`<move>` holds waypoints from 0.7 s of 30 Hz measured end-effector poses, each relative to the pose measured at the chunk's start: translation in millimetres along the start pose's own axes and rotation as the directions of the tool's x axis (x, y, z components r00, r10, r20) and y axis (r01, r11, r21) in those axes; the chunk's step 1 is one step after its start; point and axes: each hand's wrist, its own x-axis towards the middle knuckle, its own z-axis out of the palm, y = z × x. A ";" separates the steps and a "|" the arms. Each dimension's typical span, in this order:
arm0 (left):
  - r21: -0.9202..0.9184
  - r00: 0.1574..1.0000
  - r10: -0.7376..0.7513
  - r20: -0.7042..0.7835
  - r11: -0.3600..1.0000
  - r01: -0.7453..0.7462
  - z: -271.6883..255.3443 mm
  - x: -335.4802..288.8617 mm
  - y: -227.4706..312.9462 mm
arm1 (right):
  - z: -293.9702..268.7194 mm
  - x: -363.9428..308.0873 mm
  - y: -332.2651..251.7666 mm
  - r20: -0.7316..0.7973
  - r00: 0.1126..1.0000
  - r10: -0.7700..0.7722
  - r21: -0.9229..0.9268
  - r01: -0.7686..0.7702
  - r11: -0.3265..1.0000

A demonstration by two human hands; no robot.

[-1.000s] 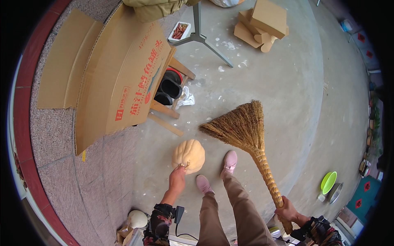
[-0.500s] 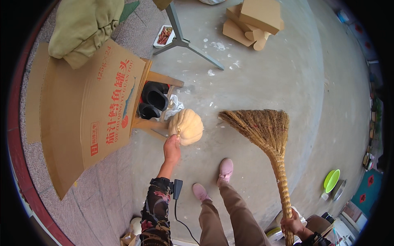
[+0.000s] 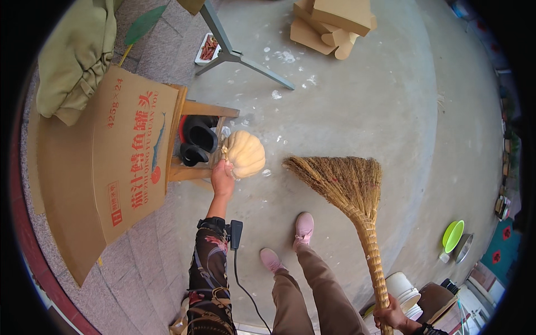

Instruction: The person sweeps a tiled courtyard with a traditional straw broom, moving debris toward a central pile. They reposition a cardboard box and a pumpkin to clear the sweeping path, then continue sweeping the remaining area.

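My left hand grips a pale orange, ribbed pumpkin at its dry stem. The pumpkin is just off the end of a wooden stool, close to one of its legs. Black boots or shoes are tucked between the stool legs beside it. Low on the right, my right hand is wrapped around the handle of a straw broom. Its brown bristles fan out on the far side, above the concrete floor. Whether they touch the floor I cannot tell.
Flattened cardboard covers the stool top, with an olive garment on it. A grey metal leg stand and a tray of red bits lie beyond. Cardboard boxes sit farther off. Buckets and a green basin are at right.
My left hand has shifted the pumpkin slightly toward the stool, hiding most of the white plastic behind it. The view has also turned a little; the broom stays in my right hand.
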 end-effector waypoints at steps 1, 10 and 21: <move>0.010 1.000 -0.003 0.015 1.000 0.003 0.1 -0.7 1.9 | 0.4 -5.0 2.4 0.011 1.000 0.005 0.000 -0.005 1.000; 0.110 0.972 0.096 0.213 0.986 -0.122 -9.4 -6.6 25.4 | 28.0 -11.9 13.1 0.076 0.996 0.041 -0.064 -0.036 0.997; 0.049 0.950 0.040 0.311 0.997 -0.058 34.6 -12.5 46.7 | 38.7 7.6 13.7 0.005 1.000 0.014 -0.213 -0.013 0.977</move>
